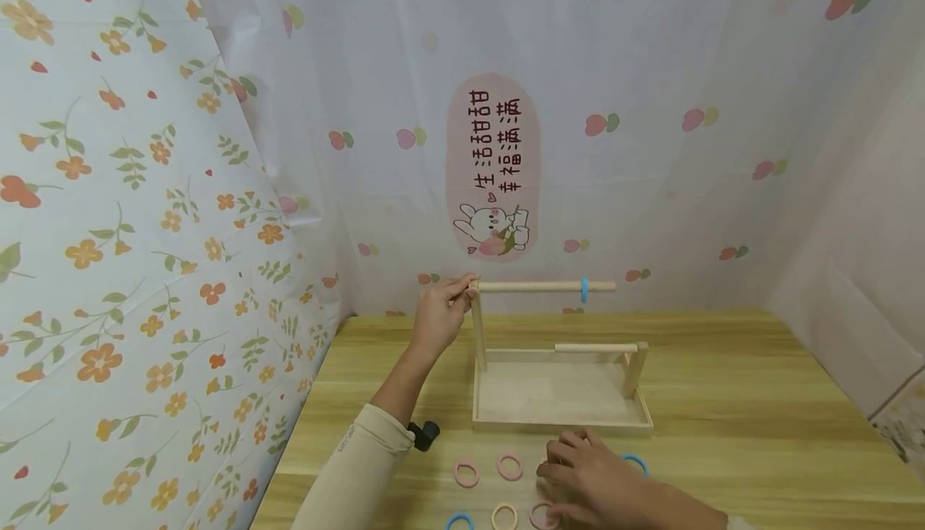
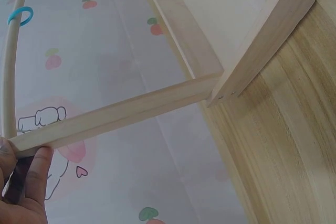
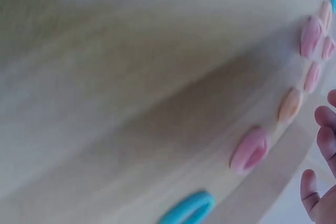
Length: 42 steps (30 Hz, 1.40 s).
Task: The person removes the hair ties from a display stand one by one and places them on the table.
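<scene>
A wooden stand has a shallow tray (image 1: pixel 564 424) and two posts, each bearing a horizontal rod. My left hand (image 1: pixel 438 317) grips the top of the tall post (image 2: pixel 121 109), where the upper rod (image 1: pixel 531 287) joins it. A blue ring (image 1: pixel 584 290) hangs on that rod near its free end. My right hand (image 1: pixel 588 474) hovers over the rings in front of the tray, fingers loosely bent and nothing between them. Below it in the right wrist view lie a pink ring (image 3: pixel 250 149), a beige ring (image 3: pixel 290 104) and a blue ring (image 3: pixel 189 208).
More pink rings (image 1: pixel 466 474) and a beige ring (image 1: pixel 504 517) lie on the wooden table (image 1: pixel 737 401) left of my right hand. Beside my left sleeve sits a small black object (image 1: pixel 425 435). The lower rod (image 1: pixel 596 348) points left from the short post (image 1: pixel 636 369). Patterned sheets hang behind.
</scene>
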### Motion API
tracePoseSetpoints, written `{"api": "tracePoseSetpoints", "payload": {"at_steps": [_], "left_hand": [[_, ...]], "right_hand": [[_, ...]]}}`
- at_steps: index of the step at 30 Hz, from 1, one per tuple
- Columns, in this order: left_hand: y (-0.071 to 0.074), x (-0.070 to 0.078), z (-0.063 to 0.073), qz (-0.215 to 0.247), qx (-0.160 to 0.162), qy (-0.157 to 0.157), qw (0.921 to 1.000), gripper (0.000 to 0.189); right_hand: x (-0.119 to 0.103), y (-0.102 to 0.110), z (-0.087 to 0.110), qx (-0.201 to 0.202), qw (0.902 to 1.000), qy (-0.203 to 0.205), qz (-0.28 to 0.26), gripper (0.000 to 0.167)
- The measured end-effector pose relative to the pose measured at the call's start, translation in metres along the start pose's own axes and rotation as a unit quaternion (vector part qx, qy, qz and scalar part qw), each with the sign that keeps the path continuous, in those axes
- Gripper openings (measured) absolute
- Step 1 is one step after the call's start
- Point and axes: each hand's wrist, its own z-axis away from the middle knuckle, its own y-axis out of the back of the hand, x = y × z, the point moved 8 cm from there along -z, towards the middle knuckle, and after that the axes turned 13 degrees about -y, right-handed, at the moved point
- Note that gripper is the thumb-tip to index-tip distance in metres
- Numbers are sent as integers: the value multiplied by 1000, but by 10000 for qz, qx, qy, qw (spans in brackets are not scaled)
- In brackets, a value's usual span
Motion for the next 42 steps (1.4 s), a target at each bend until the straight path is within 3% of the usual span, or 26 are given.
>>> {"api": "tracePoseSetpoints", "payload": {"at_steps": [5,14,17,26,34,42], "left_hand": [[1,0,1,-29,43,31,10000,32],[1,1,1,24,53,36,10000,31],[1,2,1,49,52,37,10000,31],[0,0,2,94,3,111,9999,33],[-1,0,1,-37,-38,87,9999,34],[0,0,1,-122,-42,75,9999,34]], "right_hand": [[17,15,-6,85,9995,-261,151,40],[47,54,-21,937,9943,-463,195,26],[59,69,-26,1213,9910,-525,214,31],[104,111,-39,1958,9725,-1165,474,56],[134,137,-43,2734,9469,-1560,649,69],[162,144,-47,2584,9357,-2357,460,86]]}}
